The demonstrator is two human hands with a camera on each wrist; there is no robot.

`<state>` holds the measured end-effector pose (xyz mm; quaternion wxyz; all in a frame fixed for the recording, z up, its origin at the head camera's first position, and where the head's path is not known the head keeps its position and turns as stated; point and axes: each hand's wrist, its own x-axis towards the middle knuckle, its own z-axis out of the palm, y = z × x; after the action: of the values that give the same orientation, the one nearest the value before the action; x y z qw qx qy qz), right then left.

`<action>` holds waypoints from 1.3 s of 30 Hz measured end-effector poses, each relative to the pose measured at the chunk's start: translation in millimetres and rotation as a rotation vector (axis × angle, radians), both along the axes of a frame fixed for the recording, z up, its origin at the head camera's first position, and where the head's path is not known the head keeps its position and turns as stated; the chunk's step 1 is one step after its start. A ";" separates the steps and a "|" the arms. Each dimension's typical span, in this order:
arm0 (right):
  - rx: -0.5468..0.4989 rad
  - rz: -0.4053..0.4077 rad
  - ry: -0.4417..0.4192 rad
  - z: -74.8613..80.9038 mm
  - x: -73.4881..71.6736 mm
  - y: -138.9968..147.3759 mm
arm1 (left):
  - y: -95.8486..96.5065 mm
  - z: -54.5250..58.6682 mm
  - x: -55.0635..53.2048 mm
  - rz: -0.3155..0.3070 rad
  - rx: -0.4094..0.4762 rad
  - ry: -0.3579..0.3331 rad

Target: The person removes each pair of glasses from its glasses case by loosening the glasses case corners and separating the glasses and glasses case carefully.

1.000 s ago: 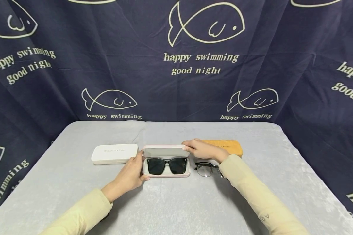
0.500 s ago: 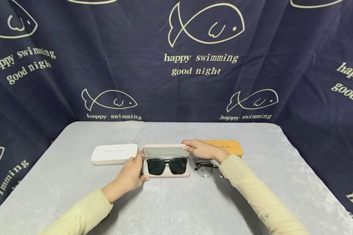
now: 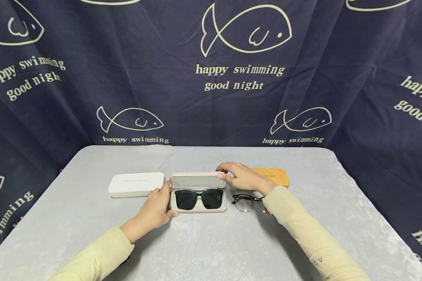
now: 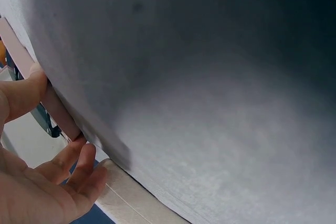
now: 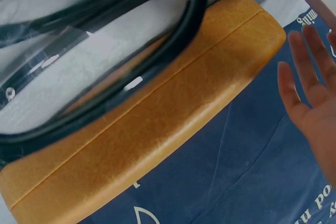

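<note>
A pale pink glasses case [image 3: 198, 210] lies with its lid [image 3: 197, 182] raised in the middle of the table. Dark sunglasses [image 3: 199, 199] rest folded inside it. My left hand [image 3: 154, 210] grips the case's left end, thumb at the front edge and fingers toward the back; the left wrist view shows the thumb [image 4: 29, 90] on the pink rim. My right hand [image 3: 242, 176] is at the lid's right corner, thumb at its edge and index finger lifted behind. In the right wrist view its fingers [image 5: 307, 72] are extended and spread near the case.
A closed white glasses case [image 3: 137, 184] sits left of the pink one. Partly behind my right hand is an orange glasses case [image 3: 276, 176]. Clear eyeglasses [image 3: 245, 203] with black upper rims lie before it, partly under my right sleeve. A dark blue curtain [image 3: 211, 125] hangs behind the table.
The fingers of my right hand have lifted and loosened at the lid's corner, where they lay closer before. My left hand, the lid and the sunglasses stay as they were.
</note>
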<state>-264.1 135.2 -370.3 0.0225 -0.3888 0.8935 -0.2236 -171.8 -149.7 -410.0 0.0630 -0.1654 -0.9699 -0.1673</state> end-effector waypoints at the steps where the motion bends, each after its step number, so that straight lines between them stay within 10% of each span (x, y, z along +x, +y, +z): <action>1: -0.003 -0.008 0.017 0.2 0.1 0.3 | -0.3 -0.2 -0.1 0.000 -0.003 0.001; 39: -0.091 0.088 0.470 15.0 42.3 -24.6 | -1.7 1.0 0.4 -0.006 0.008 0.004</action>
<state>-221.8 110.6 -355.3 -0.1940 -0.4694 0.8453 -0.1658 -171.4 -151.3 -409.0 0.0650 -0.1682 -0.9686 -0.1710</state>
